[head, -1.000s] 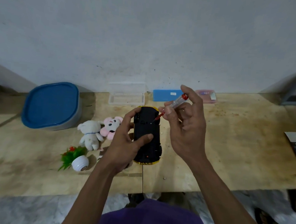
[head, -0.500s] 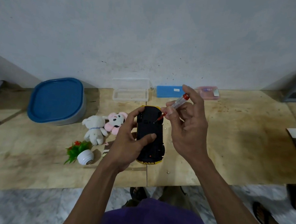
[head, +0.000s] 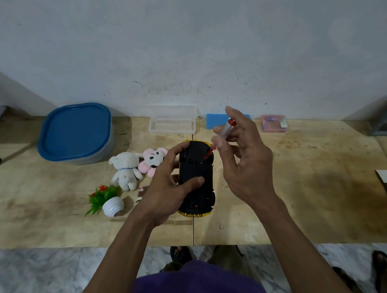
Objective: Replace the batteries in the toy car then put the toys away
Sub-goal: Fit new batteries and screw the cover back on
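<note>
Car held upside down over the table (head: 298, 199), screwdriver tip on its underside.

The left hand (head: 169, 190) gripped the car (head: 196, 176) from the left side, fingers over the far end, thumb pressed on the black underside. The right hand (head: 244, 163) pinched the screwdriver (head: 223, 134) between thumb and fingertips, remaining fingers loosely spread; the tool was tilted, its tip touching the underside near the far end. Left of the car lay a white plush (head: 125, 171), a pink plush (head: 151, 160) and a tipped-over plant (head: 106, 199). A blue-lidded box (head: 75, 131) stood farther left.
</note>
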The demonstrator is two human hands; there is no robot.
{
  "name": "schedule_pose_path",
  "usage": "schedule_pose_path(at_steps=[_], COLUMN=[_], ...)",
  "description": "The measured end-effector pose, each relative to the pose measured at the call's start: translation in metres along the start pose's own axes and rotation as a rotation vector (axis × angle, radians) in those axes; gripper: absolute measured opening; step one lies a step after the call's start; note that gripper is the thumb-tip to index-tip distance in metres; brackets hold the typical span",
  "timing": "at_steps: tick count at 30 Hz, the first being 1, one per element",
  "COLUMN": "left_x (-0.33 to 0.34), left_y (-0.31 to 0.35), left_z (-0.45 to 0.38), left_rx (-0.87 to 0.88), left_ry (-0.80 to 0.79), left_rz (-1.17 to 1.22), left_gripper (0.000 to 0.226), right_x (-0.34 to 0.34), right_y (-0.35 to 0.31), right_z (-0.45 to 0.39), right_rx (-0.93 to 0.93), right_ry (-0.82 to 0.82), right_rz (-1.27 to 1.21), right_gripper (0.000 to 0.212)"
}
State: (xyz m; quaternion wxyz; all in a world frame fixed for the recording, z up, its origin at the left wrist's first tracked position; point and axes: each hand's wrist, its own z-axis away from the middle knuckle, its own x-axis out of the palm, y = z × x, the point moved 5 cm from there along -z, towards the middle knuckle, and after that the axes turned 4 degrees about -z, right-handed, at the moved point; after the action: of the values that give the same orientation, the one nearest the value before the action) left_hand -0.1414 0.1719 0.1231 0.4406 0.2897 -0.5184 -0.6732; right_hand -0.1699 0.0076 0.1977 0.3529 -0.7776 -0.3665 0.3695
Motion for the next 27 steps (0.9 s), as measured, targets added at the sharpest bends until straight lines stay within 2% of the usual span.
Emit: schedule_pose_path(at_steps=[4, 15, 20, 23, 27], left_x=[0.000, 0.002, 0.002, 0.002, 0.004], left_y=[0.000, -0.003, -0.001, -0.002, -0.004], left_z=[0.000, -0.002, -0.003, -0.003, -0.003], left_rx=[0.005, -0.001, -0.008, -0.007, -0.008], left_ry=[0.002, 0.015, 0.012, 0.015, 0.010], left_rz=[-0.006, -0.008, 0.019, 0.005, 0.004], left_gripper=[0.076, 0.076, 0.077, 0.077, 0.077], right_x=[0.001, 0.001, 0.001, 0.003, 0.005], right_y=[-0.004, 0.001, -0.001, 0.000, -0.004], right_z=[0.001, -0.009, -0.011, -0.012, -0.012], right_rx=[-0.050, 0.040, 0.006, 0.044, -0.021], right_ry=[0.024, 0.012, 0.039, 0.002, 0.027], right_rz=[0.036, -0.026, -0.027, -0.042, -0.008], right_gripper=[0.047, 0.046, 0.042, 0.043, 0.043])
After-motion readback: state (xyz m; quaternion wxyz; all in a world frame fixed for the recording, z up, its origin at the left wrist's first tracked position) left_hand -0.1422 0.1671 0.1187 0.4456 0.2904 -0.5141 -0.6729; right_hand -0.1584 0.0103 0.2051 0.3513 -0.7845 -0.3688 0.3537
